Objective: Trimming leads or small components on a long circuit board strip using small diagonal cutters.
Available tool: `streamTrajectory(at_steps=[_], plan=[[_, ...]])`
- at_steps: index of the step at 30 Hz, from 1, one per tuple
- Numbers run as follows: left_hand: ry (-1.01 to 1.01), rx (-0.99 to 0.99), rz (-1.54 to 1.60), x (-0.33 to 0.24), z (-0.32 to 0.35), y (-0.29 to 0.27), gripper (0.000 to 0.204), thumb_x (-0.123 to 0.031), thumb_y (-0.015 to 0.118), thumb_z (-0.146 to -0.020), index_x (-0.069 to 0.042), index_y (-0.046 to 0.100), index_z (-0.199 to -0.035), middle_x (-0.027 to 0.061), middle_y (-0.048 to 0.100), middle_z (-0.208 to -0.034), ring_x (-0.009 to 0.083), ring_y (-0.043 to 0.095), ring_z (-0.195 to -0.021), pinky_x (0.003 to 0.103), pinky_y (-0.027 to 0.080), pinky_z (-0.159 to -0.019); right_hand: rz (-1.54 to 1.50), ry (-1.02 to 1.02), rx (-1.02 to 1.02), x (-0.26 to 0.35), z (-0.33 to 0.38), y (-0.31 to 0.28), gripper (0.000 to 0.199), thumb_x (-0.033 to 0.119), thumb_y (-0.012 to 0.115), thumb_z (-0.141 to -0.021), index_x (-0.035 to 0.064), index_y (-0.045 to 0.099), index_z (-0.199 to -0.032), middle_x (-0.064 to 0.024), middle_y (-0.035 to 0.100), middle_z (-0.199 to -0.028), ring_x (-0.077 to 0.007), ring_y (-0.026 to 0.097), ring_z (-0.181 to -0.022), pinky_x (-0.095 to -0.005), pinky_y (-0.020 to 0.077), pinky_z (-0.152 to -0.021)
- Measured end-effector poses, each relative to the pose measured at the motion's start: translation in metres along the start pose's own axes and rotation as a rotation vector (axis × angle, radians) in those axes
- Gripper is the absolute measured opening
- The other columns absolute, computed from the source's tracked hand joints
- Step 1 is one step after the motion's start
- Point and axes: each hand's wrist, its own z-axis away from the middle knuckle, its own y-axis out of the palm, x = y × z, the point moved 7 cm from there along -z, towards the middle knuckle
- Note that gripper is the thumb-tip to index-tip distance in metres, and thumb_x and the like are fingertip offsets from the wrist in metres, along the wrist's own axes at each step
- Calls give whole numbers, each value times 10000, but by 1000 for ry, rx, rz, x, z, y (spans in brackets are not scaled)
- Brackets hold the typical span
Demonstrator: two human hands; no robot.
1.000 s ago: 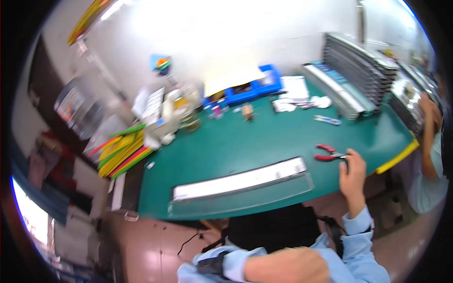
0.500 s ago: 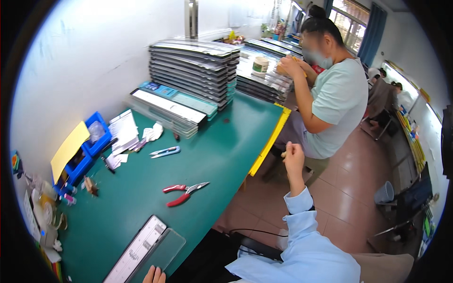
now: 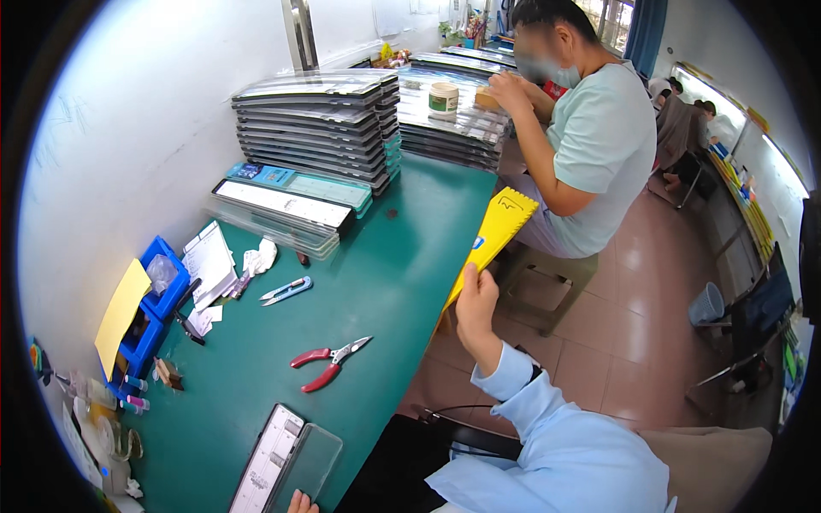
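A yellow flat packet with a zigzag end (image 3: pixel 500 224) stands out by the right edge of the green table. My right hand (image 3: pixel 477 309) is closed on its lower end, thumb up along it. At the bottom of the view lies a long narrow case (image 3: pixel 267 462), with a white printed panel and a clear lid (image 3: pixel 315 457) folded out beside it. Over the lid's near edge curl the fingertips of my left hand (image 3: pixel 303 503); the rest of that hand is out of view. Red-handled pliers (image 3: pixel 329 363) lie open on the table beyond the case.
Blue thread snips (image 3: pixel 287 291), papers (image 3: pixel 208 261) and blue bins (image 3: pixel 162 278) sit at the left. Flat cases form a tall stack (image 3: pixel 312 128) at the back. A co-worker (image 3: pixel 599 162) sits on a stool (image 3: pixel 552 282) to the right, hands raised near a white tub (image 3: pixel 443 98).
My right hand has come down and left to the yellow packet, which now shows its broad face. The whole view has shifted slightly. My left fingertips stay at the clear lid.
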Motion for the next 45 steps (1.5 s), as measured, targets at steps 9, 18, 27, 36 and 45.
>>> streamTrajectory(at_steps=[9, 18, 27, 36, 45], plan=[[-11, -17, -27, 0, -1, -1, 324, 175, 402, -792, 53, 679, -907, 203, 699, -1010, 352, 673, -1005, 386, 550, -832, 108, 371, 654, 16, 2, -5, 382, 308, 503, -997, 12, 574, -767, -35, 546, -568, -101, 524, -425, -219, 375, -358], [-31, -12, 0, 0, -1, 0, 349, 191, 388, -779, 54, 679, -913, 212, 693, -1036, 354, 670, -1011, 379, 543, -855, 837, -954, -3, 74, -60, -71, 88, 145, 637, -872, 87, 578, -902, -69, 540, -1002, -279, 509, -1002, -409, 365, -835], [-32, -15, 3, 2, -1, -1, 331, 174, 395, -799, 50, 680, -915, 210, 694, -1025, 350, 672, -1005, 376, 543, -855, 871, -866, 132, 62, -73, -49, 122, 101, 654, -830, 73, 539, -861, -84, 492, -928, -293, 485, -915, -420, 337, -766], [1, -32, 27, 3, -1, -2, 297, 144, 403, -826, 52, 675, -904, 206, 695, -1010, 349, 675, -997, 382, 545, -842, 725, -978, 262, 45, -86, -35, 111, -15, 548, -830, 46, 501, -909, -112, 557, -1083, -276, 512, -1038, -392, 342, -856], [-48, -152, 92, 11, 20, -12, 169, 156, 564, -794, 40, 629, -899, 203, 689, -1008, 386, 668, -1008, 412, 518, -881, 1072, -890, 361, 161, -8, -42, 98, 38, 607, -824, 48, 541, -897, -199, 545, -1192, -334, 508, -1121, -437, 282, -992]])
